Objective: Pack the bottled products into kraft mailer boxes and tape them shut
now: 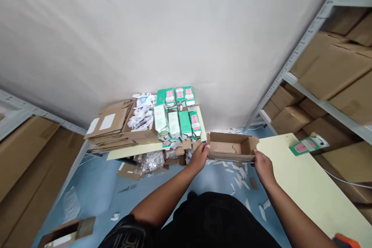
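Both of my hands hold a small open cardboard box (pixel 232 146) in front of me, above the floor. My left hand (pixel 199 156) grips its left end and my right hand (pixel 264 164) grips its right end. The box's flaps stand up and its inside looks empty. Beyond it, several green and pink product boxes (pixel 178 118) are stacked on a pale yellow table (pixel 136 149). One more green and pink product box (pixel 308 144) lies on the pale yellow table (pixel 305 186) to my right.
Flat cardboard sheets (pixel 113 126) and crumpled white papers (pixel 142 113) share the left table. Paper scraps (pixel 241 178) litter the blue floor. Metal shelving (pixel 308 97) with brown cartons stands at right; more cartons (pixel 26 159) at left. A white wall is ahead.
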The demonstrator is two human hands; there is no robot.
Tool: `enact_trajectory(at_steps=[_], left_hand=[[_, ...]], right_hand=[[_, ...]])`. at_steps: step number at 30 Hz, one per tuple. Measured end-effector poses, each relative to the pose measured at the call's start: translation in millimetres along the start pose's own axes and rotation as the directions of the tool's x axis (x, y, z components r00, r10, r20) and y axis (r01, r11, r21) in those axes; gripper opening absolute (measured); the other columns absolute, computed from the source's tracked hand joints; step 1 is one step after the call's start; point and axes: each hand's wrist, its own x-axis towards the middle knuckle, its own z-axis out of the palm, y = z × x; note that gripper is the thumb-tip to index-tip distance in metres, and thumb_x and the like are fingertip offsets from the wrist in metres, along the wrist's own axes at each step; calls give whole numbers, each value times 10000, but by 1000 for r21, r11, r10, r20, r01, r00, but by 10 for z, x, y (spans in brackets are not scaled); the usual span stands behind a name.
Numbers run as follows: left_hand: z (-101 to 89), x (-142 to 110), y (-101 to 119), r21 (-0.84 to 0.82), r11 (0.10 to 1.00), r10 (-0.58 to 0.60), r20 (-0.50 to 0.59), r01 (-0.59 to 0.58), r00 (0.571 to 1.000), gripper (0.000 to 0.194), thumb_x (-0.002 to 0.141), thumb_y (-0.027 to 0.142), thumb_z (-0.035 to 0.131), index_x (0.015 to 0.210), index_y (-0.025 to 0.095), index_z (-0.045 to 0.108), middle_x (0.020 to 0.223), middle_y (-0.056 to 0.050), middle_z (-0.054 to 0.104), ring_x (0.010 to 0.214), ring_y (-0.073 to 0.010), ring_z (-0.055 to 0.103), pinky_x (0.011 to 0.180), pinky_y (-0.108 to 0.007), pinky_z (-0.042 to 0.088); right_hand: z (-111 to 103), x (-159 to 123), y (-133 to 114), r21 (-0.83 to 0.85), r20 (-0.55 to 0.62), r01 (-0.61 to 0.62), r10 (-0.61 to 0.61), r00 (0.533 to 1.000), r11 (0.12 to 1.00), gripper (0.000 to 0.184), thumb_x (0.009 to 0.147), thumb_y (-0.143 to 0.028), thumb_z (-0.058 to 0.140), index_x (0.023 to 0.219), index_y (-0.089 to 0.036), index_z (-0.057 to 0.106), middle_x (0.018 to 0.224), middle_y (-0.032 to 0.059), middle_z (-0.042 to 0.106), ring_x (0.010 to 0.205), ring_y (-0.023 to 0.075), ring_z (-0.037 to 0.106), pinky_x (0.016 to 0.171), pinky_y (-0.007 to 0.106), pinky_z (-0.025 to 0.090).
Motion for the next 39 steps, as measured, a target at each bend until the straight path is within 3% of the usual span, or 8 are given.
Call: enact_trajectory(at_steps=[6,12,16,20,23,27,32,39], left_hand=[[-1108,-125,-98,-30,998,45,-111,-48,993,545,910,721,509,1020,215,680,904,-61,659,816,-231,638,580,-316,572],[-1785,-355,-272,-89,994,43,-184,-60,982,623,900,784,481,1029,217,703,925,-82,676,781,-236,652,583,-341,570],[-2292,-237,-279,-111,990,56,-232,-84,971,737,968,761,306,1043,164,730,951,-123,725,801,-239,680,649,-340,555],[-2999,242,-150,311,950,153,-521,19,840,387,963,524,537,960,191,735,894,-86,733,863,-249,662,775,-340,515],[-3426,684,-102,582,794,202,-526,177,826,199,927,319,592,989,199,738,1025,-107,737,999,-281,648,887,-366,494],[-3686,1218,-155,777,575,251,-465,256,849,396,898,232,625,1285,149,653,1357,-207,612,1246,-350,559,1015,-427,457],[-3855,1661,-230,732,442,-25,-568,519,822,414,890,167,607,1293,77,643,1263,-276,660,1164,-377,637,939,-451,506],[-4019,1591,-184,789,406,24,-514,462,857,294,958,213,534,1178,125,708,1215,-225,705,1146,-327,674,962,-403,508]], right_hand=[[682,-219,-824,-5,120,56,-55,991,998,454,880,-586,491,752,-217,724,804,79,761,816,297,683,706,348,507],[1207,-359,-1332,-9,229,54,-51,972,998,434,855,-599,532,651,-230,636,584,44,666,632,271,636,574,334,446],[1423,-280,-1493,-89,259,91,-66,964,992,424,866,-557,488,651,-232,656,585,68,684,652,289,657,572,340,440],[1619,-193,-1614,-64,328,113,-87,941,992,430,873,-543,487,672,-212,675,602,80,699,613,285,663,550,342,449],[1757,-182,-1685,-29,366,150,-129,921,988,438,883,-548,484,678,-207,666,609,73,696,601,276,659,545,337,460],[1873,-154,-1728,-17,417,142,-122,901,990,447,889,-550,478,652,-214,654,613,71,694,630,272,659,564,329,477],[1917,-71,-1750,-63,449,145,-102,888,987,496,895,-581,481,624,-203,654,633,88,711,678,280,663,595,327,472],[1967,-20,-1778,-44,482,129,-92,872,991,519,897,-631,472,730,-183,675,681,80,728,751,286,686,615,316,486]])
